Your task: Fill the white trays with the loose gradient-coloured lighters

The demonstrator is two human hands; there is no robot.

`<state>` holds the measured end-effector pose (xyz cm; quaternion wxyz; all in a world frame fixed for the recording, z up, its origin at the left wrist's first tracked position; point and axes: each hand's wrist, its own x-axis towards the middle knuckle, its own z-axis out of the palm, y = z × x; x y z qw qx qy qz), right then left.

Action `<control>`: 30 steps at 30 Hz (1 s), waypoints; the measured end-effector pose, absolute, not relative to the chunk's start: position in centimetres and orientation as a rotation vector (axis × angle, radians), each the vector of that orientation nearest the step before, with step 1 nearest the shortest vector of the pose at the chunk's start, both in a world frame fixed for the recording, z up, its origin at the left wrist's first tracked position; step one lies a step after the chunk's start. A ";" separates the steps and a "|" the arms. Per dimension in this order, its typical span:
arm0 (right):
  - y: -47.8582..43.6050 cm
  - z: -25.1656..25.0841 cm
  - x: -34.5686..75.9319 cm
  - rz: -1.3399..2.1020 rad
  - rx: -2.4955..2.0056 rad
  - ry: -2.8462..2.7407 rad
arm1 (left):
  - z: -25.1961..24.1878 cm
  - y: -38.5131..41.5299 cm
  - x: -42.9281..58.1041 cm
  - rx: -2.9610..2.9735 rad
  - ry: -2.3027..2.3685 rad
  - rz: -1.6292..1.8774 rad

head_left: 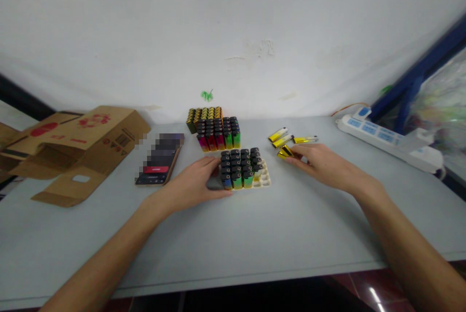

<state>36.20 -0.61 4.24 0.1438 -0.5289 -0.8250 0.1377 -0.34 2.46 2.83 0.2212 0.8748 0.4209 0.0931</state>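
Upright lighters with black tops fill most of a white tray, whose right side shows bare slots. My left hand lies against the tray's left side, thumb and fingers spread around its edge. To the right, my right hand pinches yellow lighters between its fingertips; their exact number is hard to tell. Just beyond those fingertips lie several loose yellow and silver lighters. Behind the tray stands a block of pink, red and green lighters, with gold-topped ones farther back.
An open cardboard box occupies the left side, with a phone between it and my left hand. A white power strip lies at the right. The wall rises behind the grey table.
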 end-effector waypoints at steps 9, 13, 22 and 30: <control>-0.7 5.2 35.5 0.362 -1.534 -2.141 | 2.7 2.5 -0.4 2.423 1.179 0.254; -0.7 4.7 34.6 0.368 -1.454 -2.001 | 2.7 2.5 -0.4 2.423 1.175 0.256; -0.4 3.2 32.7 0.869 -1.201 -1.530 | 2.7 2.5 -0.4 2.409 1.178 0.221; -1.2 3.3 32.0 1.297 -1.054 -1.349 | 3.1 2.3 -0.2 2.418 1.201 0.203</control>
